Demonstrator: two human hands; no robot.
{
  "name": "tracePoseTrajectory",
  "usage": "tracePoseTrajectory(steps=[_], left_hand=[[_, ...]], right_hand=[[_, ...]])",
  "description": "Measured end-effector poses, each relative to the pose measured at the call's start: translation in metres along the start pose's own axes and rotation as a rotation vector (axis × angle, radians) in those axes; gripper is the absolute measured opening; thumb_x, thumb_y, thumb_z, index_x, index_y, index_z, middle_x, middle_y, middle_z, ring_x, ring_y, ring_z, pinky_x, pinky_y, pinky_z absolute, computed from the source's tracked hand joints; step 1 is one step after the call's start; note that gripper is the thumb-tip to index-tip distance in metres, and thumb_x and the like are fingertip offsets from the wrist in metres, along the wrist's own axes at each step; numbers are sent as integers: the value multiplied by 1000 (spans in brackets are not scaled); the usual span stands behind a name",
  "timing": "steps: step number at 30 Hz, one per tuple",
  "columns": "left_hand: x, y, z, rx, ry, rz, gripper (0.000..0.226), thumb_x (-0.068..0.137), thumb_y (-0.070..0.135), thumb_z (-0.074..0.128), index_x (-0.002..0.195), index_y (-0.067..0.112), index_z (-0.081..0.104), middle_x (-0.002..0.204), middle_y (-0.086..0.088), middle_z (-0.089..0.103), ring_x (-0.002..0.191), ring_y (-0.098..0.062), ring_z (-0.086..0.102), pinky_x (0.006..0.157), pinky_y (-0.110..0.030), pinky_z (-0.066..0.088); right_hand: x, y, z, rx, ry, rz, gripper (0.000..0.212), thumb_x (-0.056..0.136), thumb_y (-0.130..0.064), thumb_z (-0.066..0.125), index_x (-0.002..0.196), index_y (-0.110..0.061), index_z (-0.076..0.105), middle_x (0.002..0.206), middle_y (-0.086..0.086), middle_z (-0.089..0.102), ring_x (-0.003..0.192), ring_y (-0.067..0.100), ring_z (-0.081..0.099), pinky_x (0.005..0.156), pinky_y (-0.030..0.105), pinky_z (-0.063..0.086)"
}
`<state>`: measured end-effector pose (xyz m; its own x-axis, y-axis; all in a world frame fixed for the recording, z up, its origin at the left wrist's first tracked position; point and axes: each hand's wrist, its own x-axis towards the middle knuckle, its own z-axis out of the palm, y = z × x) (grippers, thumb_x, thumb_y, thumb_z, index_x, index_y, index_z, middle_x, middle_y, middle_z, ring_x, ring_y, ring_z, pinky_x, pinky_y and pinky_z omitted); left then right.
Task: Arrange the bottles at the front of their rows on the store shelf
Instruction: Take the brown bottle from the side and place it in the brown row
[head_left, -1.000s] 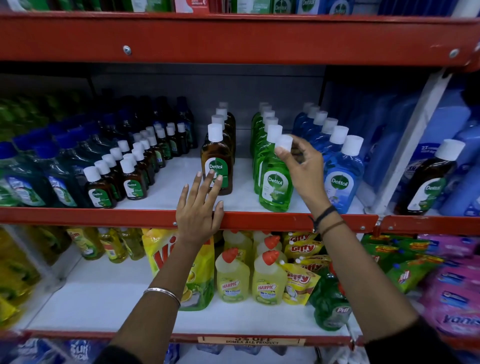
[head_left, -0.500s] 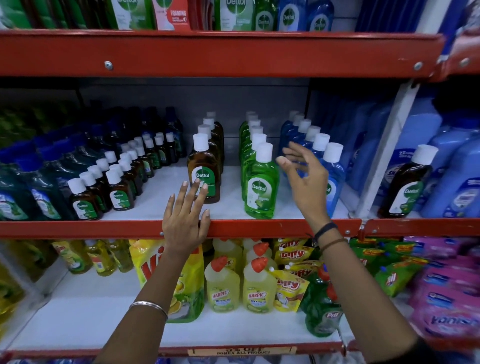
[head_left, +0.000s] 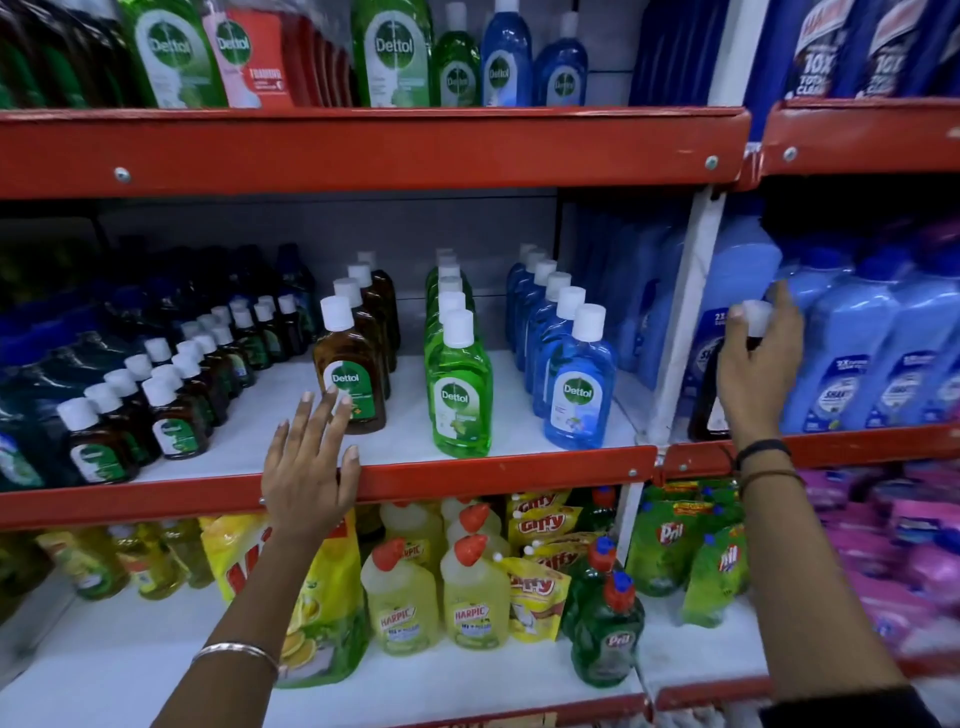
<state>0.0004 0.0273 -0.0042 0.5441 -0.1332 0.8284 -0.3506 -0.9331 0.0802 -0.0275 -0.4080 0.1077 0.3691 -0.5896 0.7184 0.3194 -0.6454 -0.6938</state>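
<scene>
Left hand (head_left: 306, 467) flat, fingers spread, resting on red shelf edge (head_left: 467, 473). Right hand (head_left: 756, 364) grips white-capped brown Dettol bottle (head_left: 702, 410) beside blue bottles (head_left: 852, 358).

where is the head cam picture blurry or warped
Head view: pink packs at the right edge smear with motion blur; red shelf rail bows from wide-angle distortion; left dark bottles sit in shadow, soft; centre green Dettol bottle is sharp.
</scene>
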Motion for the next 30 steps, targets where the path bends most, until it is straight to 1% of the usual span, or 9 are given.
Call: tracePoseTrajectory(steps=[2, 4, 6, 10, 14, 17, 20, 25, 30], left_hand=[[0, 0, 0, -1, 3, -3, 52, 98, 33, 31, 142, 11, 45, 148, -11, 44, 140, -29, 35, 105, -52, 36], [-1, 0, 0, 2, 0, -8, 52, 97, 33, 31, 142, 11, 45, 148, -11, 44, 140, -29, 35, 105, -52, 36], [-1, 0, 0, 7, -6, -11, 52, 98, 33, 30, 143, 11, 44, 148, -11, 44, 140, -29, 35, 105, -52, 37], [-1, -1, 0, 14, -18, -10, 53, 98, 34, 28, 142, 10, 45, 149, -11, 44, 140, -30, 36, 104, -53, 38], [-1, -1, -1, 13, -27, -9, 53, 98, 34, 29, 142, 9, 45, 148, -13, 45, 139, -31, 37, 104, -53, 38], [-1, 0, -3, 1, -40, -12, 53, 97, 34, 31, 142, 9, 44, 148, -12, 43, 140, -31, 36, 104, -54, 37], [0, -1, -5, -16, -53, -18, 55, 96, 34, 33, 144, 10, 42, 150, -11, 41, 141, -30, 33, 107, -54, 35], [0, -6, -10, -36, -71, -16, 56, 96, 37, 34, 146, 13, 36, 152, -10, 38, 144, -28, 28, 111, -53, 28], [0, -30, -22, -34, -87, -90, 56, 97, 39, 31, 148, 14, 33, 152, -11, 38, 144, -29, 28, 112, -54, 27]], right_hand=[[2, 3, -6, -15, -74, 70, 52, 97, -26, 43, 143, -6, 32, 147, 16, 41, 132, 29, 41, 109, 34, 32], [5, 4, -11, -79, -114, 98, 51, 97, -24, 44, 143, -6, 32, 143, 19, 46, 126, 34, 46, 103, 39, 36], [9, 3, -17, -134, -122, 83, 47, 94, -23, 50, 137, -6, 42, 131, 23, 57, 116, 38, 54, 96, 43, 42], [9, -9, -24, -111, -52, 105, 40, 83, -25, 68, 119, -10, 60, 111, 19, 69, 101, 32, 63, 85, 39, 49], [-7, -23, -25, -16, 90, 86, 40, 74, -32, 75, 108, -16, 61, 106, 9, 69, 91, 20, 63, 80, 43, 54], [-18, -39, -27, -9, 165, 51, 41, 72, -36, 74, 105, -18, 59, 106, 6, 68, 87, 11, 57, 79, 39, 52], [-28, -62, -31, -9, 198, 34, 44, 70, -41, 74, 104, -18, 59, 106, 3, 66, 85, 15, 60, 75, 38, 51], [-53, -109, -30, 44, 141, 15, 44, 66, -43, 78, 98, -22, 58, 95, -8, 63, 81, 16, 62, 74, 47, 53], [-85, -162, -6, 219, -30, 44, 43, 65, -40, 82, 96, -21, 59, 82, -23, 57, 69, -1, 57, 65, 27, 52]])
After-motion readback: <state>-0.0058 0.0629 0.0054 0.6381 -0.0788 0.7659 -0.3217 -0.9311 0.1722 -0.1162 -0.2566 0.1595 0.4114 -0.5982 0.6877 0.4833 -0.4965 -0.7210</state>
